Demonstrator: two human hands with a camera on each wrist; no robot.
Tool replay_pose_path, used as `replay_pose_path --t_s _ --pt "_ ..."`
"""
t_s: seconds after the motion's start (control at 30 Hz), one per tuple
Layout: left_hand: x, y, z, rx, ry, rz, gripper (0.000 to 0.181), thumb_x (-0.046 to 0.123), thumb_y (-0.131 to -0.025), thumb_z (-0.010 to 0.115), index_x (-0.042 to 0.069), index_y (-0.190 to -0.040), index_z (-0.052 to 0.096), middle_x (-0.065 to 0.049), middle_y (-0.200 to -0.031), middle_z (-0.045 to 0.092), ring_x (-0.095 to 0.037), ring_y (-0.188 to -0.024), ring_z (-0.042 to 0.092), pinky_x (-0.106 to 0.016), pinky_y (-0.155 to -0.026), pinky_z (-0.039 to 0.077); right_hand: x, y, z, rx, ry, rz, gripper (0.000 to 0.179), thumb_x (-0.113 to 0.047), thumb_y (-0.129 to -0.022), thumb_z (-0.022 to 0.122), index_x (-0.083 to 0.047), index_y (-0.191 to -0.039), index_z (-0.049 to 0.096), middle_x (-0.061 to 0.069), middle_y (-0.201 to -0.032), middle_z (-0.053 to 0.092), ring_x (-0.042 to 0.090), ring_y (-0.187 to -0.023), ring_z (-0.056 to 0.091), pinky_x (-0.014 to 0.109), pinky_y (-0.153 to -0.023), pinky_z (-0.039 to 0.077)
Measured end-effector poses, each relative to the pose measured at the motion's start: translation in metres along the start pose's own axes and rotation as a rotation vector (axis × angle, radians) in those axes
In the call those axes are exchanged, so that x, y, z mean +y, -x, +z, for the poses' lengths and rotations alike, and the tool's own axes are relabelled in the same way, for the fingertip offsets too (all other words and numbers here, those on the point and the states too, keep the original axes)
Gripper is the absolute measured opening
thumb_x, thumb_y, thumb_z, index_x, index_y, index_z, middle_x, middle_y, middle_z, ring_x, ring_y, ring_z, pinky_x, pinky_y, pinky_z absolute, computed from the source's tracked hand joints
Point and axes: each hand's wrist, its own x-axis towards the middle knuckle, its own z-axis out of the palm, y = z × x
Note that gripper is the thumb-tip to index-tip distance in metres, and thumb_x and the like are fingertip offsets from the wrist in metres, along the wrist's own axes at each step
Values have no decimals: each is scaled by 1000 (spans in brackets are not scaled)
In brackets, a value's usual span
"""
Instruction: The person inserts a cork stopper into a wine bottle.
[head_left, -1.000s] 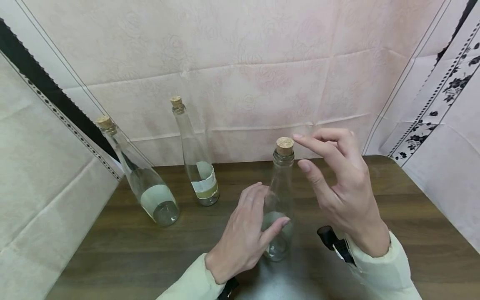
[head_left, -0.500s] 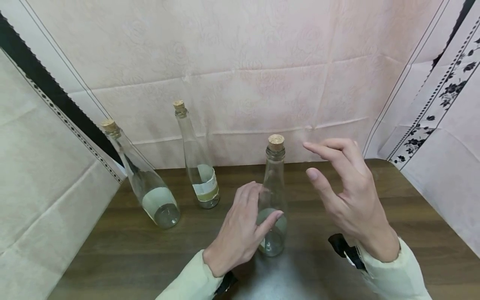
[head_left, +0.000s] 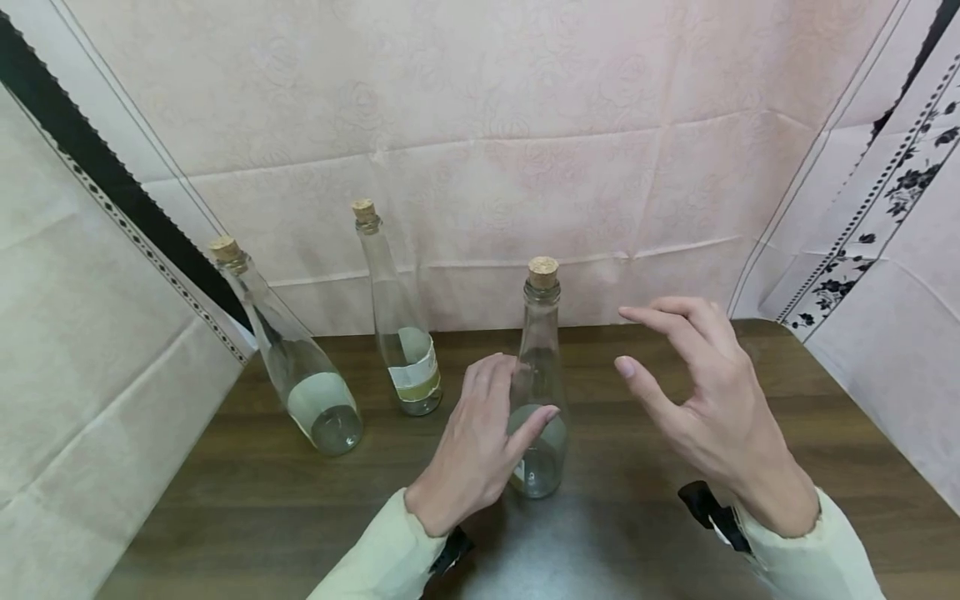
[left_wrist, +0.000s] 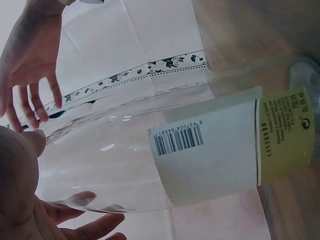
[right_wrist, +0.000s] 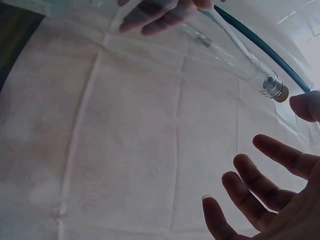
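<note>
A clear glass bottle [head_left: 542,358] with a cork stopper [head_left: 543,272] in its neck stands upright in front of me. My left hand [head_left: 483,433] holds its body, the thumb on the near side and the fingers on the far side. Its pale and yellow-green label [left_wrist: 215,145] carries a barcode in the left wrist view. Whether the base touches the table cannot be told. My right hand [head_left: 705,400] hovers to the right of the bottle, fingers and thumb spread apart, holding nothing. In the right wrist view, the cork [right_wrist: 282,94] lies beyond the right hand's fingers.
On the left of the brown wooden table [head_left: 247,517] stand two more corked glass bottles, a wider one [head_left: 303,367] and a slimmer one [head_left: 397,317] farther back. A pale patterned cloth [head_left: 510,150] hangs behind the table, with further cloth at both sides.
The left hand and its bottle have shifted a little left and away from me. My right hand has drawn back from beside the cork, rightward and down in the head view.
</note>
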Motion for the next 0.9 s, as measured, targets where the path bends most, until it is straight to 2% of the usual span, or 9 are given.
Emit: replay_pose_path --t_s 0.27,0.7,0.9 --pt "-9 -5 1 46 -8 3 56 55 -95 46 10 -127 48 -4 -129 50 -19 -127 42 -34 -105 42 8 6 1 -36 29 -2 43 -15 -81 72 -16 -123 65 3 -113 60 19 -107 49 21 -92 31" --pt "-25 -16 1 36 4 -83 59 58 -95 42 10 -128 48 -3 -130 50 -19 -125 42 -36 -103 43 16 16 6 -92 82 -20 49 -19 -82 71 -18 -129 61 2 -121 61 21 -112 48 20 -96 31" --pt "-35 -23 0 47 -4 -111 59 56 -96 42 8 -129 45 -5 -127 50 -22 -121 43 -38 -102 43 22 21 5 -141 119 22 50 -19 -83 71 -20 -131 59 2 -124 60 19 -114 47 20 -97 30"
